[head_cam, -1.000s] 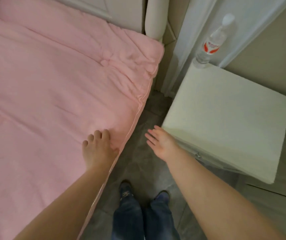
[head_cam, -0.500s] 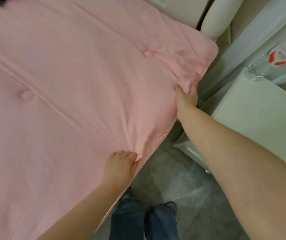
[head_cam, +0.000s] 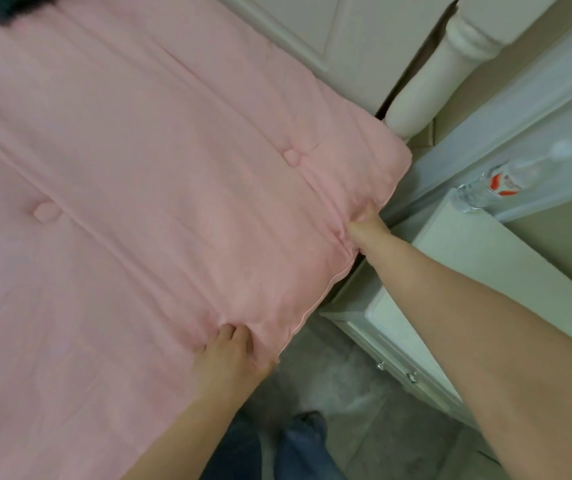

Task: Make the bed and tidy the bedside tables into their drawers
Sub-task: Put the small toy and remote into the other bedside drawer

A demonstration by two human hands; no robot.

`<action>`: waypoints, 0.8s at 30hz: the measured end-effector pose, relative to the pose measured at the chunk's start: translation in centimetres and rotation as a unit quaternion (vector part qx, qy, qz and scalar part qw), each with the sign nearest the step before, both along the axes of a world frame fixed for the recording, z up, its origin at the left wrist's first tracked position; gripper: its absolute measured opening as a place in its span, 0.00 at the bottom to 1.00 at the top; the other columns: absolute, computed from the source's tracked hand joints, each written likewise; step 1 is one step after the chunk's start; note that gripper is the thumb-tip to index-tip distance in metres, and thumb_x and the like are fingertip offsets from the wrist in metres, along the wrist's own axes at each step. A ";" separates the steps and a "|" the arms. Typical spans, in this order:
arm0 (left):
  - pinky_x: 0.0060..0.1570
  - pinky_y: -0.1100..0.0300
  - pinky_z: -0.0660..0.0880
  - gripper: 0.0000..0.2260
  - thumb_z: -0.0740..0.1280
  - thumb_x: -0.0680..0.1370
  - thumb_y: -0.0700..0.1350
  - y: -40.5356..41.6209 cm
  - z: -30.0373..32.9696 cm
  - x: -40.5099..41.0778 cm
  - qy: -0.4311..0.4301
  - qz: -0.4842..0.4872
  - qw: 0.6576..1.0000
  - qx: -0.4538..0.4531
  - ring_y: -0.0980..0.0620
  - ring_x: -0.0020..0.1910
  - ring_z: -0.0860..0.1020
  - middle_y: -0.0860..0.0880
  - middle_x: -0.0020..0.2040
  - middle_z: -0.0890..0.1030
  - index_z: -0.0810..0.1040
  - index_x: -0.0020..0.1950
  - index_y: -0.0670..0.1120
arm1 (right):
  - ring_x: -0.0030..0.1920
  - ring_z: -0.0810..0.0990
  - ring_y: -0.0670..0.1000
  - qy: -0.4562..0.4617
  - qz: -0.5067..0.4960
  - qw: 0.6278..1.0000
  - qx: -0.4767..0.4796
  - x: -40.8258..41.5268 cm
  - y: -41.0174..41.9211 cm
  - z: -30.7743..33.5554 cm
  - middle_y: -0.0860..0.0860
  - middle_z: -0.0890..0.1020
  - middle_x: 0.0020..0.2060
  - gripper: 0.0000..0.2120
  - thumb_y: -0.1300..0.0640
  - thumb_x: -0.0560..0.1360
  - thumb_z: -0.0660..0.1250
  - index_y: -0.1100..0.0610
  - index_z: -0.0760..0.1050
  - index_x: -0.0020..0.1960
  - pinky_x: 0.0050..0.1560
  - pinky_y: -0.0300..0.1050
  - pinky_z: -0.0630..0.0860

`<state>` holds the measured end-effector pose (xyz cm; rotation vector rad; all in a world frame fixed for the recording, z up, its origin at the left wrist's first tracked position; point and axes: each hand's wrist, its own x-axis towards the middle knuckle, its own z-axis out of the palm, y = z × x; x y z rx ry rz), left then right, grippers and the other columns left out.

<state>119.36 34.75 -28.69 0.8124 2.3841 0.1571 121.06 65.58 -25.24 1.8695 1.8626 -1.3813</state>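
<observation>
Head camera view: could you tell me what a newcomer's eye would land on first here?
The pink quilt fills the left and centre of the frame, with the left hand gripping its near edge and the right hand gripping the edge nearer the headboard. To the right stands a white bedside table, with a clear water bottle at its far corner.

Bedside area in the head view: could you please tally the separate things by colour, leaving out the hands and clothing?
Pink: 1, the quilt
White or cream: 2, the bedside table and the bedpost
Clear with a red label: 1, the water bottle
Total: 4
</observation>
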 end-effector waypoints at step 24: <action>0.47 0.56 0.75 0.12 0.60 0.72 0.49 4.2 -3.2 0.4 -0.074 -0.056 0.994 -0.053 0.47 0.49 0.80 0.50 0.50 0.79 0.78 0.50 0.48 | 0.52 0.75 0.53 0.108 0.409 0.857 0.296 -2.1 4.3 -0.7 0.50 0.74 0.57 0.30 0.62 0.78 0.61 0.44 0.60 0.76 0.49 0.51 0.75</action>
